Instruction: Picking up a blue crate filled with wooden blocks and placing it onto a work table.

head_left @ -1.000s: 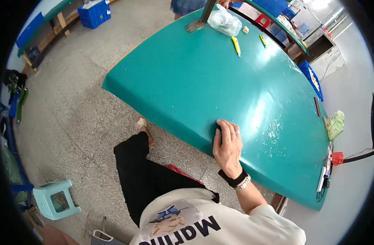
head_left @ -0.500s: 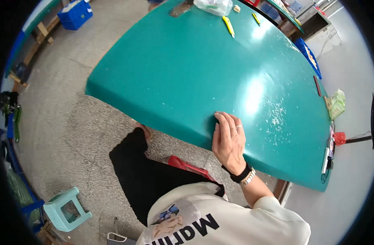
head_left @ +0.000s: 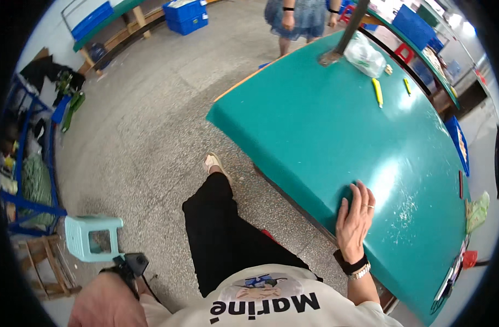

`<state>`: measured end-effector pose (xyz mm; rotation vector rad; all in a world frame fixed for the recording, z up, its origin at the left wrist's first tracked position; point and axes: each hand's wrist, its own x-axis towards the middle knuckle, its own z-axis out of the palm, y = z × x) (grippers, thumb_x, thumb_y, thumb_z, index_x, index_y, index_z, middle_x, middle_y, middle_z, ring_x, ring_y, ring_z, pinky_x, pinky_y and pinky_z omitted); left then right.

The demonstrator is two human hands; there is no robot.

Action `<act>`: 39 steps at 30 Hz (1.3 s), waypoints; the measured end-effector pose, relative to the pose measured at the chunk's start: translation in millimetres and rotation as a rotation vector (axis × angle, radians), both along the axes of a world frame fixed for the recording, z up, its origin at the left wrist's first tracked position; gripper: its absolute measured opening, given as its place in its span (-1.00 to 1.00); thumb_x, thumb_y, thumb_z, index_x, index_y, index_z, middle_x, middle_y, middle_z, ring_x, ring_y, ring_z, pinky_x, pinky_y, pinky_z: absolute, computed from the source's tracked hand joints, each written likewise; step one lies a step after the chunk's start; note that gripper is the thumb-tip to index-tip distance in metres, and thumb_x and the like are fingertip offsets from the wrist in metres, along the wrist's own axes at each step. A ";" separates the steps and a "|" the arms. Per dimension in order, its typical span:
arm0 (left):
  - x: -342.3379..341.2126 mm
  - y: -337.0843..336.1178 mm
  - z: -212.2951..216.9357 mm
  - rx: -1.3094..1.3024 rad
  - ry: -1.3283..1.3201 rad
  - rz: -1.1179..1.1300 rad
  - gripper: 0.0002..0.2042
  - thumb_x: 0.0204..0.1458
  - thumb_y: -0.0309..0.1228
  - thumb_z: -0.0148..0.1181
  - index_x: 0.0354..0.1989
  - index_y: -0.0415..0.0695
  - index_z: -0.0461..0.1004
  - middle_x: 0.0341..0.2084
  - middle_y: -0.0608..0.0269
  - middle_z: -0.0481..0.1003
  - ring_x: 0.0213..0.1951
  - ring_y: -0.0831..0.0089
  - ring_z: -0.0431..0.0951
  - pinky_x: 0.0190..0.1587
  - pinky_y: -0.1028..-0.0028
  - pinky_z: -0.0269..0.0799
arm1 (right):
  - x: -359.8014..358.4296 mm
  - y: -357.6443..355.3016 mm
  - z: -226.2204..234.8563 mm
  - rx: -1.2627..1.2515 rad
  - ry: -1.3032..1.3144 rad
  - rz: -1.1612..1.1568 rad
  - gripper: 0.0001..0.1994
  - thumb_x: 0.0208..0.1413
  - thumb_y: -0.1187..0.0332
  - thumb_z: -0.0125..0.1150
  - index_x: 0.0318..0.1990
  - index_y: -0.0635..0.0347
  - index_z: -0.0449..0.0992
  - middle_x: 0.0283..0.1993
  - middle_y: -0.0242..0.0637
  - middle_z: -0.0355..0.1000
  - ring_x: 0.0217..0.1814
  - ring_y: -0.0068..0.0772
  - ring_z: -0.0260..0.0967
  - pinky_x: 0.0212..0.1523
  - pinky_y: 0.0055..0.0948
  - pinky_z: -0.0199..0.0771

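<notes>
1. The person's right hand (head_left: 356, 223) rests palm down on the near edge of a green-covered worktable (head_left: 315, 136), its fingers side by side and gently curved, the thumb set apart. A black wristband (head_left: 346, 264) and a metal-banded watch (head_left: 360, 272) circle the wrist.
2. The left hand (head_left: 105, 302), large and soft-focused at the lower left, is off the table near a pale teal plastic stool (head_left: 91, 224); whether its fingers are spread or closed cannot be told. A small black device (head_left: 134, 265) sits strapped at its wrist.
3. White flecks (head_left: 405, 218) lie scattered on the table, just right of the right hand.
4. Toward the far end, a yellow utility knife (head_left: 377, 94) lies near a clear plastic bag (head_left: 365, 55), with a smaller yellow tool (head_left: 407, 86) to its right.
5. Beyond the table, another person in a blue skirt (head_left: 296, 19) stands on the speckled floor (head_left: 151, 136).
</notes>
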<state>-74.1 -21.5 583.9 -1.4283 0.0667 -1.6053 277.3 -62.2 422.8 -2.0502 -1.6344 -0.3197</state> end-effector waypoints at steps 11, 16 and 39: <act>-81.3 200.9 -213.5 -1.388 0.065 0.255 -0.75 0.02 -0.54 -0.09 -0.11 -0.24 0.39 -0.02 -0.03 0.33 -0.15 0.08 0.44 -0.08 0.20 0.35 | 4.4 -6.1 -11.7 -0.326 -0.147 -0.160 -0.61 0.22 0.32 -0.41 0.10 0.32 0.21 0.23 0.02 0.09 0.28 0.03 -0.01 0.24 -0.11 -0.03; -79.2 234.0 -307.8 -2.075 -0.142 -0.006 -0.82 0.01 -0.67 -0.06 -0.23 -0.30 0.42 -0.22 0.08 0.46 -0.25 0.30 0.50 -0.24 0.49 0.40 | 20.9 -13.6 -13.3 -0.414 -0.093 -0.163 -0.58 0.21 0.24 -0.41 0.14 0.26 0.15 0.25 0.02 0.04 0.28 0.07 -0.04 0.25 -0.05 -0.11; 59.6 737.9 -273.5 -3.348 -0.793 -1.182 -0.78 0.02 -0.57 -0.04 -0.14 -0.36 0.31 -0.22 0.06 0.37 -0.17 0.30 0.41 -0.06 0.41 0.38 | -99.4 306.7 117.4 -0.063 0.113 -1.052 -0.62 0.00 0.69 -0.17 0.02 0.33 0.32 0.11 -0.04 0.27 0.12 -0.07 0.22 0.13 -0.24 0.17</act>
